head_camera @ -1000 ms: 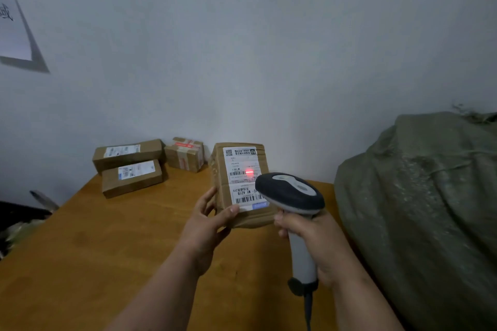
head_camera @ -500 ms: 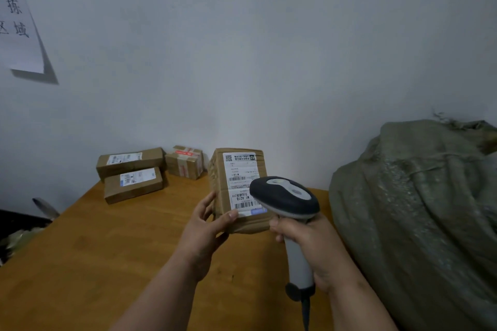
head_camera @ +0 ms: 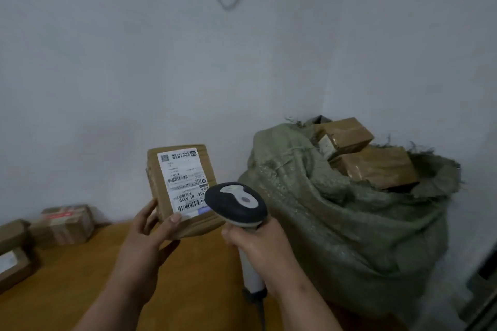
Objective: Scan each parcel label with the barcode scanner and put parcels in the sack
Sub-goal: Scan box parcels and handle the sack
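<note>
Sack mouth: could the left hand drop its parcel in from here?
Probably yes. The left hand holds the parcel raised beside the sack; its mouth gapes open. The scanner sits between but low.

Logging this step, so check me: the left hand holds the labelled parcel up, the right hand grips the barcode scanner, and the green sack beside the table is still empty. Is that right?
Not quite. The head view shows the green sack already has brown parcels sticking out of its open top, so it is not empty. The rest stands: the left hand holds the labelled parcel up, and the right hand grips the barcode scanner.
</note>
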Available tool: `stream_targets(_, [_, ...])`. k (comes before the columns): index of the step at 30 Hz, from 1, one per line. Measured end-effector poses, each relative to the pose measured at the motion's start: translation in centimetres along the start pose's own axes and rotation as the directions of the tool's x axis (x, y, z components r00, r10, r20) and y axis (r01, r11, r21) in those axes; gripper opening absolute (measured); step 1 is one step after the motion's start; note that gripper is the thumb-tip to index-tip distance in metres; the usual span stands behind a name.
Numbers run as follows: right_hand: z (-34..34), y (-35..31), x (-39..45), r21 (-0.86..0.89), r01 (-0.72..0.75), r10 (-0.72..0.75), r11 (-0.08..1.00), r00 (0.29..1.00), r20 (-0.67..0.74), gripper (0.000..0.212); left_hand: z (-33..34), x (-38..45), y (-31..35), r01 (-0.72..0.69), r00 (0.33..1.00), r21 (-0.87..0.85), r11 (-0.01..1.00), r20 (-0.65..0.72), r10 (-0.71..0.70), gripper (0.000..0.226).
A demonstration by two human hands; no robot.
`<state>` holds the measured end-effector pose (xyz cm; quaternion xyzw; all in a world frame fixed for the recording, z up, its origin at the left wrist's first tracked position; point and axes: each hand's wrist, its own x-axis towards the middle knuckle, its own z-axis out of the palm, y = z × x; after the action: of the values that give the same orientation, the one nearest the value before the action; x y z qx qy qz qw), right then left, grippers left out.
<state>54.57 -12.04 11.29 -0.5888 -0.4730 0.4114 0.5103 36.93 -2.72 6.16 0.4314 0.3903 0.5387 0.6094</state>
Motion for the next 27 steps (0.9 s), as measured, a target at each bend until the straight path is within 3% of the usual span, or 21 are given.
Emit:
stream_targets(6, [-4.1, -1.3, -2.5, 0.023, 0.041, -0.033, 0.999, 0.963, -0.266, 0.008, 5.9, 0.4, 3.5, -0.103, 0.976, 0.028, 0.994, 0.193, 0.096, 0.079])
stream_targets(11, [-8.7, -1.4, -4.1, -0.089, 0.112, -0.142, 0.990, 0.820, -0.554, 0.009, 10.5, -0.2, 6.1, -0.201, 0.930, 0.049, 0.978, 0.325, 0.175, 0.085])
stream_targets(17, [-15.6, -1.1, -4.9, -0.015, 0.006, -0.015, 1.000, 0.691, -0.723, 0.008, 17.4, -1.1, 8.6, -0.321, 0.875, 0.175, 0.931, 0.431, 0.220, 0.083])
stream_targets(23, [-22.1, -0.7, -3.5, 0.061, -0.042, 0.071, 0.997, 0.784, -0.616, 0.014, 24.9, -1.5, 8.0, -0.443, 0.850, 0.324, 0.836, 0.448, 0.277, 0.069])
stream_targets(27, [-24.9, 0.6, -2.4, -0.046, -0.142, 0.095, 0.989, 0.836, -0.540, 0.006, 29.3, -1.4, 7.1, -0.508, 0.834, 0.438, 0.742, 0.465, 0.296, 0.073])
